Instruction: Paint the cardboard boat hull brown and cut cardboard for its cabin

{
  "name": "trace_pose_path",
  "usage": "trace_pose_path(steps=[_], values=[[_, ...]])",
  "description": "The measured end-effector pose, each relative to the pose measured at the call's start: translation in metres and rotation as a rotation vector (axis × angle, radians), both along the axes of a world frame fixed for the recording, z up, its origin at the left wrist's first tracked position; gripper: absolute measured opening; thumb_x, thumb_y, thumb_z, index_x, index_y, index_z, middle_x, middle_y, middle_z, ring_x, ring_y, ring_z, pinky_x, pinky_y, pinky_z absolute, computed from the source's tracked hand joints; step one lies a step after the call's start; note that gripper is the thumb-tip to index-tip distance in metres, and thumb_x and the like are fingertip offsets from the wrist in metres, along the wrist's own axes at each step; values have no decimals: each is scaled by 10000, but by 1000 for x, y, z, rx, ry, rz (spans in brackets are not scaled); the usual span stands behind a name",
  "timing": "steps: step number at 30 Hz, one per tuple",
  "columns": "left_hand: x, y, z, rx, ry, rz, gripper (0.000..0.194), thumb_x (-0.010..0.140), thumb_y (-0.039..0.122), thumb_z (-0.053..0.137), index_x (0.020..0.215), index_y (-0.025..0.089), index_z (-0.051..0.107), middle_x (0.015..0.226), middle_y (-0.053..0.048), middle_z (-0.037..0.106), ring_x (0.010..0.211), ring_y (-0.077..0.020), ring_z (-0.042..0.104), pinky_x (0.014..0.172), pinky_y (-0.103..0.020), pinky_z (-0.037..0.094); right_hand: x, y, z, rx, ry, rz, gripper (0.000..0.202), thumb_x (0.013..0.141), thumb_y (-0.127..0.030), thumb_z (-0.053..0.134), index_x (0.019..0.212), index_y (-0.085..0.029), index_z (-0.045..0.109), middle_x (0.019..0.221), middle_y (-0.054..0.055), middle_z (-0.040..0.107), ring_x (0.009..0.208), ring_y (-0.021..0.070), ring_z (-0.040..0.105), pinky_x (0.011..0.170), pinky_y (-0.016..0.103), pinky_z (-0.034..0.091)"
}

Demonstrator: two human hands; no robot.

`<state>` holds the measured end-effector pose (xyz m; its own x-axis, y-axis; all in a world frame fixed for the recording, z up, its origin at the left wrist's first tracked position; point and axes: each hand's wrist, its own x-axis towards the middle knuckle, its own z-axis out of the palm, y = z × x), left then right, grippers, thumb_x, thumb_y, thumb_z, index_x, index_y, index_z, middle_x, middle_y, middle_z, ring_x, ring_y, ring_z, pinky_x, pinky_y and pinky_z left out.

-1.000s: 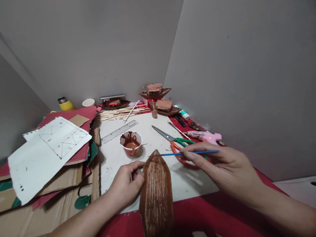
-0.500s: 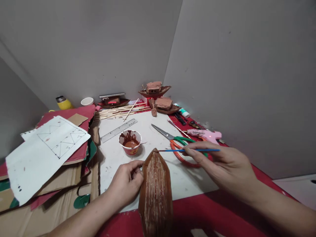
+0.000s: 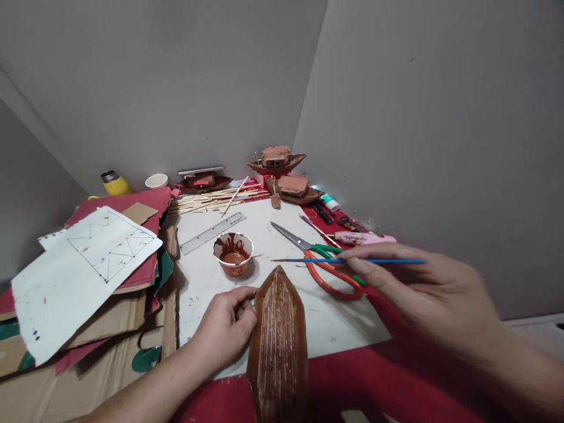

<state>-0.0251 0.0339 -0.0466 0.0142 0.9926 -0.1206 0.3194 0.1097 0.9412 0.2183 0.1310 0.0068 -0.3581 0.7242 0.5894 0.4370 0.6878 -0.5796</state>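
Note:
A brown model boat [image 3: 278, 346] with a ribbed, glossy middle points away from me, its near end cut off by the frame. My left hand [image 3: 230, 323] grips its left edge close to the tip, with fingers curled. Between the thumb and fingers of my right hand [image 3: 423, 294] is a thin blue paintbrush [image 3: 317, 260], lying level. Its bristles hover just beyond the boat's tip, apart from it. A paper cup [image 3: 233, 256] of brown paint stands left of the bristles. Scissors [image 3: 315, 249] with green and orange handles lie behind the brush.
A clear ruler [image 3: 213, 232] and thin wooden sticks [image 3: 211, 200] lie farther back. Finished-looking model boats [image 3: 293, 187] stand by the wall. Cardboard sheets [image 3: 110, 317] with a drawn paper [image 3: 83, 282] fill the left. A pink glue gun [image 3: 363, 238] lies at right.
My right hand has moved right and toward me a little, lifting the paintbrush off the boat's tip. The left hand and the boat stay in place.

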Motion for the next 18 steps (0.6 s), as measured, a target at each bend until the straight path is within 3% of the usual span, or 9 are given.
trace_pose_path(steps=[4,8,13,18], values=[[0,-1,0,-2,-1,2,380,799,126,473,1085,118,723,677,24,532,632,-144,453,605,-248,358,-16,-2,28,-29,64,19,130,910,-417,619,875,-321,701,794,14,761,683,239,715,642,390,590],[-1,-2,-2,3,3,-7,325,807,142,500,1031,133,735,697,10,580,644,-152,485,634,-247,380,-50,8,44,8,42,265,90,911,-248,588,893,-244,676,851,26,754,702,178,696,645,295,556],[-2,-2,-4,21,14,-5,348,810,136,491,1059,126,734,692,10,576,637,-148,469,628,-244,371,-89,28,36,50,-203,437,129,922,-197,551,900,-186,678,797,32,746,687,147,649,660,257,488],[-1,-2,-5,20,20,-6,360,804,132,482,1064,120,730,688,16,540,639,-147,448,626,-251,357,-100,37,29,-38,-347,457,127,911,-180,582,926,-159,706,778,43,743,667,146,630,652,256,464]])
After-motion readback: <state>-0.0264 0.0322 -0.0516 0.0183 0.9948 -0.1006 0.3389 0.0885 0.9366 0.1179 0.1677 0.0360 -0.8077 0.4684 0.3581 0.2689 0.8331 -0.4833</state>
